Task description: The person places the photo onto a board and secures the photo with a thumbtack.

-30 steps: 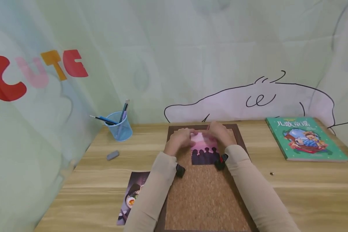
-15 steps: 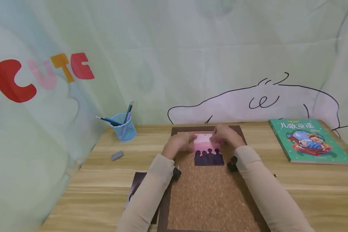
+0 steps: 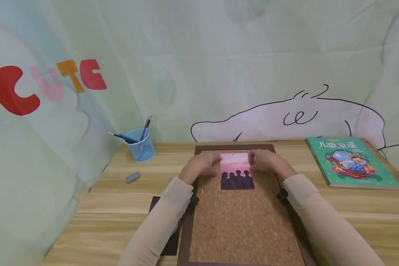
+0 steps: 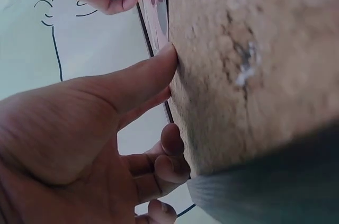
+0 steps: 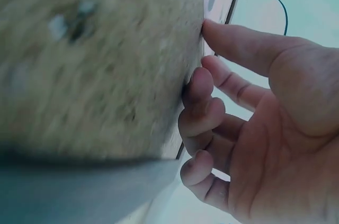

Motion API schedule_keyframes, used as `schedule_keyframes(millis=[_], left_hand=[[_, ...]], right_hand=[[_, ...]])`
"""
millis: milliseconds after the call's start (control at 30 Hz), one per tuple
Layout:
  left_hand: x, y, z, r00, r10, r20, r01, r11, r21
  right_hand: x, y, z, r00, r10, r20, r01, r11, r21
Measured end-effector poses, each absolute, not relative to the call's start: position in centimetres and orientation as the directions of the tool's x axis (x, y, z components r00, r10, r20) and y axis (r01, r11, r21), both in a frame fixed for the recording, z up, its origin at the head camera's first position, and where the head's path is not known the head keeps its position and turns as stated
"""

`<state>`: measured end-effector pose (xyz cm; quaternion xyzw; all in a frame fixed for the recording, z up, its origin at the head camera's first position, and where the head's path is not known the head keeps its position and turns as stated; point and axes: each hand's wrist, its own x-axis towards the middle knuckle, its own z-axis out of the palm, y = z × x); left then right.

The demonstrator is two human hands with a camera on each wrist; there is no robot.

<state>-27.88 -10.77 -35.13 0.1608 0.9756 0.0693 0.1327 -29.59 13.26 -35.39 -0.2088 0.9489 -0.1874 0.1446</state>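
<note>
A pink photo (image 3: 236, 170) with dark silhouettes of people lies on the upper part of a brown-framed cork board (image 3: 239, 225). A small shiny pushpin (image 3: 234, 155) sits at its top middle. My left hand (image 3: 203, 164) is at the photo's left edge; in the left wrist view the thumb (image 4: 159, 68) is straight, its tip right at the edge, the other fingers loosely bent. My right hand (image 3: 266, 160) is at the right edge, thumb (image 5: 233, 41) reaching to the photo, the other fingers (image 5: 201, 121) relaxed against the board.
A second, dark photo (image 3: 169, 244) lies left of the board, partly under the left sleeve. A blue pen cup (image 3: 141, 149) with pencils stands at the back left, a grey eraser (image 3: 132, 177) in front of it. A green children's book (image 3: 352, 162) lies at the right.
The right hand has moved off the photo's top, past the pushpin, to its right edge, uncovering the pin. The left hand has shifted slightly outward and down along the left edge.
</note>
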Motion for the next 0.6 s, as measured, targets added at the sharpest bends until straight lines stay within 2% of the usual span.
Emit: schedule_keyframes(millis=[100,400,600], left_hand=[[-27.7,-11.1,-35.0,-0.908,0.341,-0.245,0.31,0.938,0.156],[-26.1,-12.3,-35.2,-0.917,0.306,-0.256,0.296,0.952,0.081],[-25.7,-13.2,-35.3,-0.909,0.29,-0.301,0.285,0.957,0.061]], right_hand=[[-29.2,13.7,-35.3,-0.862,-0.477,-0.172,-0.37,0.824,-0.429],[-27.4,15.4,-35.5,-0.846,-0.462,-0.267,-0.297,0.823,-0.484],[-26.9,16.7,-35.3,-0.842,-0.466,-0.271,-0.309,0.829,-0.466]])
